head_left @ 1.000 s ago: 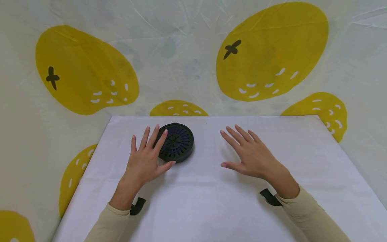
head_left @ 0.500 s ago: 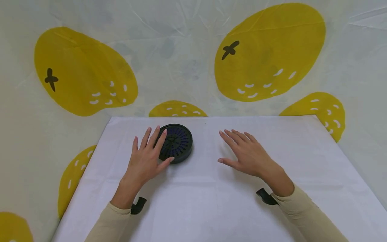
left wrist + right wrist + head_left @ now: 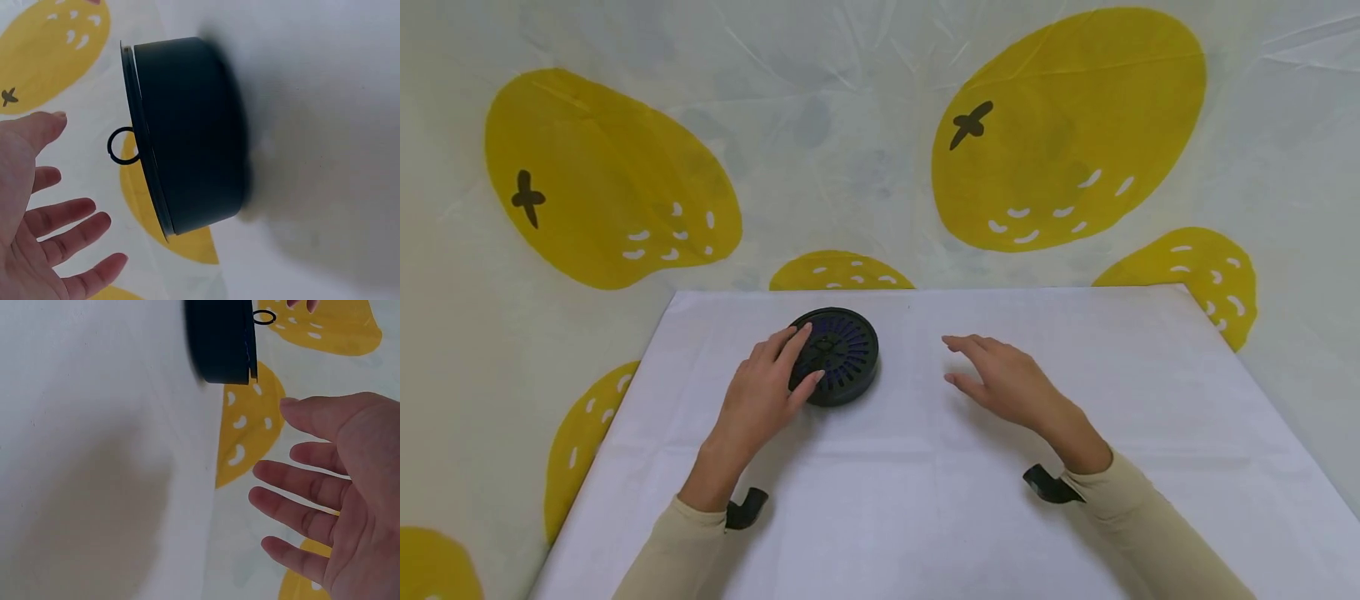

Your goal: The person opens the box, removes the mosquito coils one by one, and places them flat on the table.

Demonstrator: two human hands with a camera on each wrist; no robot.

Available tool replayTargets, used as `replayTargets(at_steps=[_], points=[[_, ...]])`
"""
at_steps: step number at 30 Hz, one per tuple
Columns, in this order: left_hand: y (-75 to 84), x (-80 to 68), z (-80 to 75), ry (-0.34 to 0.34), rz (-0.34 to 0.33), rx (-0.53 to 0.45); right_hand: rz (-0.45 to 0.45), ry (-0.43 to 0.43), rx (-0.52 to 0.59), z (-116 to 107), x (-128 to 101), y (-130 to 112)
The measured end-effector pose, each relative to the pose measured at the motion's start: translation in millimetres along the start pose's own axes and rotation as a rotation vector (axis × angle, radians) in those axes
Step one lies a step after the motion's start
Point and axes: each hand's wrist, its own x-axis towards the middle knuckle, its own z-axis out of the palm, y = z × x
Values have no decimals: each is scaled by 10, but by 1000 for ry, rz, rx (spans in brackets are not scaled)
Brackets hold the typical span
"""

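Pale cloth backdrop [image 3: 850,167], printed with large yellow fruit shapes [image 3: 1067,150], rises at 12 o'clock behind a worktop [image 3: 910,517] covered in lightly creased white cloth. On it, toward 11 o'clock, sits a round, black, metal-looking container [image 3: 187,137] with a slotted lid [image 3: 850,354] and a small black ring [image 3: 110,147] on top. Change noted: the fingers of the left hand [image 3: 756,392] and right hand [image 3: 1011,382] draw in from a wide spread to a looser bend; the container stays put. Judged stage: approach, no hold taken. Left grip is loosely spread, hovering at the container's 8 o'clock, apart from it and holding nothing. Right grip is half-spread, well off toward 3 o'clock, touching nothing.
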Motion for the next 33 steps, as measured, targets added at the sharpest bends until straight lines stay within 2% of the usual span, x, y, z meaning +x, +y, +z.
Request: replayTargets(at_steps=[9, 13, 16, 25, 33], points=[[-4, 95, 17, -19, -47, -84, 49, -32, 150, 97, 126, -37], [13, 158, 24, -52, -98, -129, 69, -67, 283, 134, 214, -71], [20, 210, 33, -82, -144, -162, 68, -77, 341, 157, 281, -105], [0, 319, 121, -145, -200, -216, 58, -43, 422, 291, 405, -163], [-49, 393, 192, -202, -234, -276, 83, -19, 575, 408, 465, -167]])
